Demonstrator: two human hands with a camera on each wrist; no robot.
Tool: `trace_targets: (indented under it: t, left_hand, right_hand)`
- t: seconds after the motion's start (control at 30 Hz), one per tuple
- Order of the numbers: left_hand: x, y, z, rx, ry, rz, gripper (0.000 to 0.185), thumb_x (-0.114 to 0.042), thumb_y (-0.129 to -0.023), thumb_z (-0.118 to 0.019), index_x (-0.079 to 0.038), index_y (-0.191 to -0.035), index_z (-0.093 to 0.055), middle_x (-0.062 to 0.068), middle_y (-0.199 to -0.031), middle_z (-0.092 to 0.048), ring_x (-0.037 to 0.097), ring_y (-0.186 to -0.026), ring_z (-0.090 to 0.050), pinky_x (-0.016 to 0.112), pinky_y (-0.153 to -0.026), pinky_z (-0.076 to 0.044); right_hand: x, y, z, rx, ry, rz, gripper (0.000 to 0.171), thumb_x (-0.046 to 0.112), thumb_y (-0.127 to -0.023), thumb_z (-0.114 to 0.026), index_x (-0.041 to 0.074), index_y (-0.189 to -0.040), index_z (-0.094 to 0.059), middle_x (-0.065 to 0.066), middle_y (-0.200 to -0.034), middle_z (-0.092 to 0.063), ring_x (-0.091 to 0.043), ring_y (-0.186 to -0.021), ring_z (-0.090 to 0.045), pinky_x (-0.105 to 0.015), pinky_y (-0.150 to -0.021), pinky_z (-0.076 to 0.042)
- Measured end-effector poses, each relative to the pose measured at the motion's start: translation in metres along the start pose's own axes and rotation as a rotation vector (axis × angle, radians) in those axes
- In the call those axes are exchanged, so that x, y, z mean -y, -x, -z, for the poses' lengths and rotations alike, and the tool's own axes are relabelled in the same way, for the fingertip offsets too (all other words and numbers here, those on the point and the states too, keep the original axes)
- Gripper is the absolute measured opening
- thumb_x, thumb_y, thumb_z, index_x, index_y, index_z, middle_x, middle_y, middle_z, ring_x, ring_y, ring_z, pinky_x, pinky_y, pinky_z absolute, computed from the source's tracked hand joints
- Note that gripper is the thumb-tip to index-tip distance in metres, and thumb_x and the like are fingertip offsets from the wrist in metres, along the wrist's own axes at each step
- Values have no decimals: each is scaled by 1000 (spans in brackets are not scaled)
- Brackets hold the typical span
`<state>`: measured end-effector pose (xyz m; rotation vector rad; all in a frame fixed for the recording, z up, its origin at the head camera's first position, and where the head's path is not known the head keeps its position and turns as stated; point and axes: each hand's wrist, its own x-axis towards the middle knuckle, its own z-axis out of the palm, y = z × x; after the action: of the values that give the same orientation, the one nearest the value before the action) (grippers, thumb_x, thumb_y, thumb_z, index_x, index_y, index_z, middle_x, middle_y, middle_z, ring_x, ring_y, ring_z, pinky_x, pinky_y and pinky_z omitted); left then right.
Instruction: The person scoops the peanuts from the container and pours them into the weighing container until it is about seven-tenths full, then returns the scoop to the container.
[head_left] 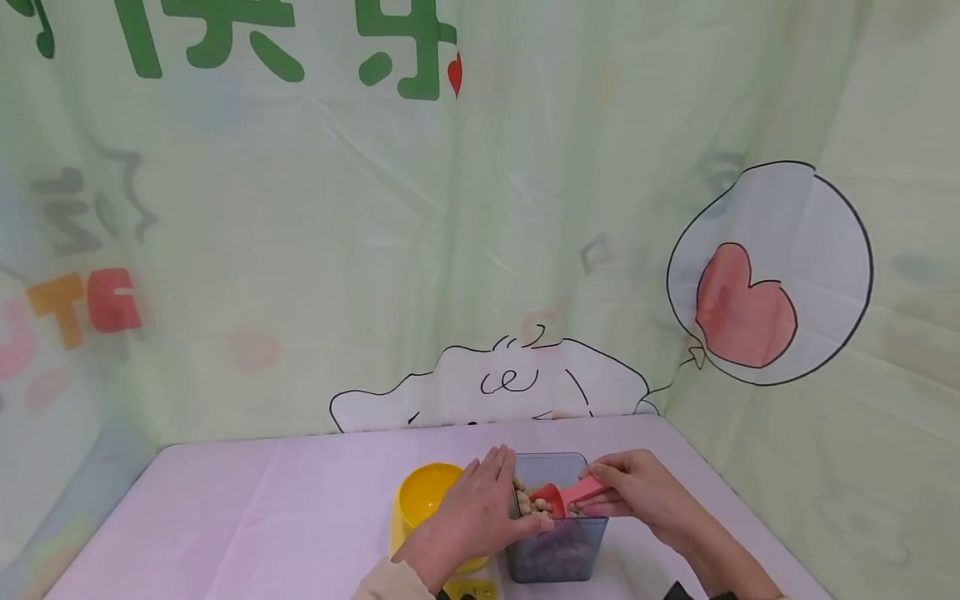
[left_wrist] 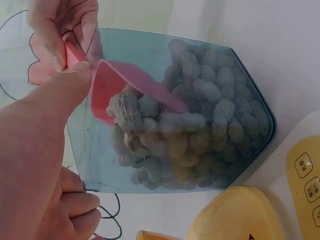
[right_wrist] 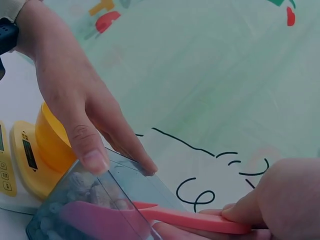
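Note:
A clear bluish container (head_left: 558, 550) (left_wrist: 200, 60) (right_wrist: 125, 190) full of peanuts (left_wrist: 210, 115) stands on the table near the front edge. My left hand (head_left: 480, 508) (right_wrist: 85, 115) grips its left rim, thumb over the near edge and fingers along the side. My right hand (head_left: 645, 492) (right_wrist: 280, 200) pinches the handle of a pink scoop (head_left: 558, 498) (left_wrist: 125, 90) (right_wrist: 190, 217), whose bowl is down among the peanuts with a few in it.
A yellow bowl (head_left: 423, 496) (right_wrist: 52, 145) sits on a yellow kitchen scale (left_wrist: 305, 180) (right_wrist: 20, 155) just left of the container. A lilac cloth covers the table (head_left: 262, 517). A green printed curtain (head_left: 450, 250) closes off the back and right.

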<state>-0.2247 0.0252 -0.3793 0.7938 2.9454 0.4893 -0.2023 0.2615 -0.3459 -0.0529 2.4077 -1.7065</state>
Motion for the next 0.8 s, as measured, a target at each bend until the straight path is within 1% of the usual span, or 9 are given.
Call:
trace_targets:
  t: [0.1, 0.3, 0.47, 0.53, 0.7, 0.8]
  left_hand:
    - [0, 0, 0, 0, 8, -1, 104, -77, -82, -55, -11, -157, -26, 6, -164, -29, 22, -150, -31, 45, -122, -31]
    - [0, 1, 1, 1, 18, 2, 105, -78, -81, -56, -11, -157, -26, 6, -164, -29, 22, -150, -31, 46, -122, -31]
    - [1, 0, 2, -13, 6, -11, 105, -78, -81, -55, -10, -157, -28, 8, -163, -31, 23, -150, -32, 45, -121, -32]
    - [1, 1, 2, -15, 2, -15, 105, -78, -81, -55, -9, -156, -28, 8, -162, -31, 23, -149, -32, 45, -121, -32]
    - [0, 1, 0, -8, 2, -9, 105, -77, -81, -56, -10, -156, -29, 8, -162, -32, 24, -149, -33, 45, -121, -33]
    - [-1, 0, 1, -6, 4, -1, 105, -77, -80, -56, -11, -156, -29, 7, -162, -32, 23, -149, -33, 45, -121, -32]
  right_hand:
    - [-2, 1, 1, -13, -31, 2, 34, 11, -105, -46, -18, -119, -57, -12, -90, -73, -21, -79, -76, -31, -74, -62]
    - [-3, 3, 0, -47, -100, -27, 36, 11, -105, -45, -19, -123, -55, -15, -94, -74, -22, -82, -76, -31, -75, -62]
    - [-1, 2, -7, -2, -95, -2, 34, 11, -105, -47, -17, -118, -59, -16, -94, -74, -24, -84, -76, -32, -76, -62]
    - [-1, 1, -7, 15, -108, -1, 34, 11, -105, -46, -18, -118, -59, -16, -94, -74, -24, -85, -76, -32, -77, -62]
    - [-5, 3, -3, 12, -171, -18, 36, 10, -105, -44, -20, -122, -55, -19, -98, -74, -23, -86, -76, -32, -78, -62]
    - [-6, 4, 0, 8, -187, -17, 37, 11, -105, -45, -20, -124, -53, -20, -99, -74, -22, -86, -76, -32, -78, -62]
